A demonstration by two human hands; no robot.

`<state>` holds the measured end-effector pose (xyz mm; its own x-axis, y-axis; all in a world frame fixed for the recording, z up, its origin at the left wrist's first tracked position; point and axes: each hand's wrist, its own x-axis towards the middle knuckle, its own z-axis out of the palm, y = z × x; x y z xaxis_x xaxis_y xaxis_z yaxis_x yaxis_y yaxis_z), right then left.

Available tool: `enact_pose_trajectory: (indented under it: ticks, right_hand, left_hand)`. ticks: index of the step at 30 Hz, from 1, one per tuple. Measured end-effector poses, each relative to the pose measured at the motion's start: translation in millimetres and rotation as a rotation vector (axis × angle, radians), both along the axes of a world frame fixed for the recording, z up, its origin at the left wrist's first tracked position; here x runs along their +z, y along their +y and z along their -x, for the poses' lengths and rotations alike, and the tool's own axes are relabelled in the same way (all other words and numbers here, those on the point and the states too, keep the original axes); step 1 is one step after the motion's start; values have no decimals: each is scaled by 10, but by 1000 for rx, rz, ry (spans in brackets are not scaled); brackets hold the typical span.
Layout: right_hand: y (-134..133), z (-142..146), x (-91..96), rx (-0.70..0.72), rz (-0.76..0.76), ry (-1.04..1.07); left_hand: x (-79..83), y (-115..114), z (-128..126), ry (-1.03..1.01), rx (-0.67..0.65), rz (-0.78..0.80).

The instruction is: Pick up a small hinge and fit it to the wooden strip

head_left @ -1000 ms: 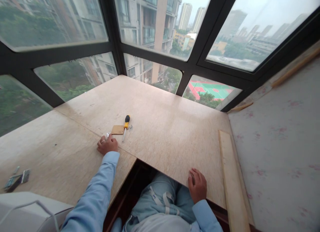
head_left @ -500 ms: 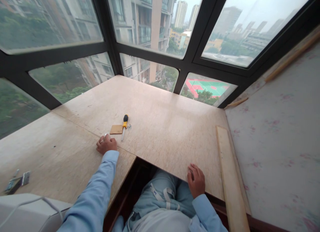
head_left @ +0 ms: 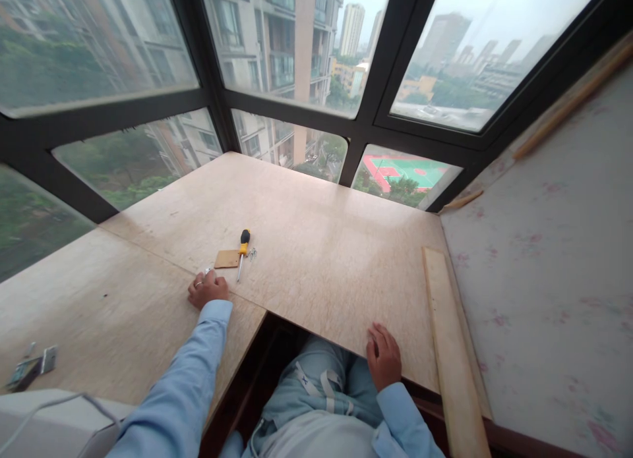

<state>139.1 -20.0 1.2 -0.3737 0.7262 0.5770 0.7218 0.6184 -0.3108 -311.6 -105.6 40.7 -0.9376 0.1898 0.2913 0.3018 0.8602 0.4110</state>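
Note:
My left hand [head_left: 208,290], a ring on one finger, is on the wooden tabletop with its fingers curled around a small shiny metal piece [head_left: 207,271]; most of that piece is hidden. Just beyond these fingers lies a thin brown wooden block [head_left: 226,259]. A screwdriver [head_left: 244,246] with a black and yellow handle rests against its right side, tip toward me. Beside the screwdriver are several small screws [head_left: 252,254]. My right hand [head_left: 384,358] rests at the table's near edge, fingers loosely bent and holding nothing.
A long wooden board [head_left: 452,339] lies along the right side by the papered wall [head_left: 554,260]. At the lower left are small metal parts [head_left: 32,367] and a white box [head_left: 54,422] with a cable. Dark-framed windows [head_left: 363,112] border the tabletop [head_left: 321,247].
The whole view has shifted slightly, so things appear a little further left. Both hands stay where they were on the table, and the screwdriver and block have not moved.

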Motion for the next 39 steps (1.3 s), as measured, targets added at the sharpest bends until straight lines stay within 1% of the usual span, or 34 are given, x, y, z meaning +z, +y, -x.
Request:
enact_pose_trajectory:
  ticks: [6, 14, 21, 24, 27, 32, 39]
  right_hand:
    - [-6, 3, 23, 10, -1, 14]
    - [-12, -13, 36, 45, -1, 46]
    - [8, -17, 40, 64, -10, 69]
    - [9, -23, 53, 68, -15, 77]
    - [3, -16, 58, 61, -16, 81]
    - [-11, 4, 53, 35, -19, 78]
    - [-25, 20, 51, 4, -11, 75]
  left_hand:
    - [-13, 7, -2, -4, 30, 2]
    - [-57, 12, 2, -3, 28, 91]
    - [-113, -11, 21, -17, 0, 126]
    - [-108, -42, 59, -38, -24, 137]
    - [-32, -88, 118, -79, -56, 171]
    - [165, -136, 255, -143, -103, 282]
    - [382, -57, 446, -292, -135, 453]
